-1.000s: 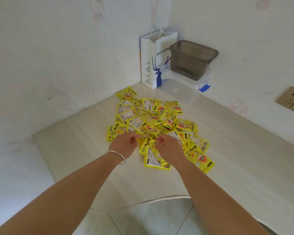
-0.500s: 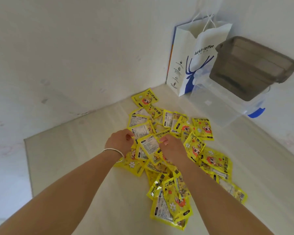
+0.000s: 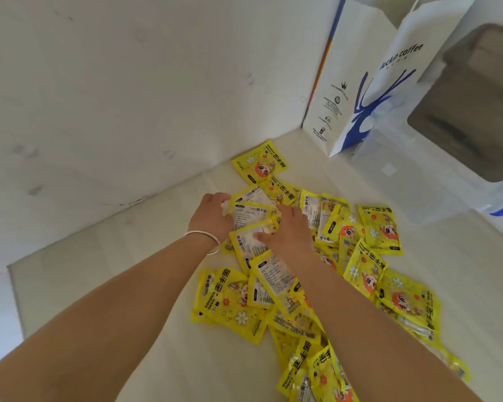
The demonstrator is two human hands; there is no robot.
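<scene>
A loose heap of yellow packets [image 3: 369, 265] is recorded on the pale tabletop [image 3: 114, 256], lying mostly flat and overlapping one another. Printed fronts with a cartoon face, white flowers and the words HAND WARMER are shown by some; white label backs are shown by others. One front-up packet [image 3: 260, 163] is found at the far end of the heap, just beside the wall [image 3: 128, 111]. Several back-up packets [image 3: 250, 216] on the heap's far-left part are gripped between the left hand [image 3: 212, 213] and the right hand [image 3: 291, 230], bunched together and tilted.
</scene>
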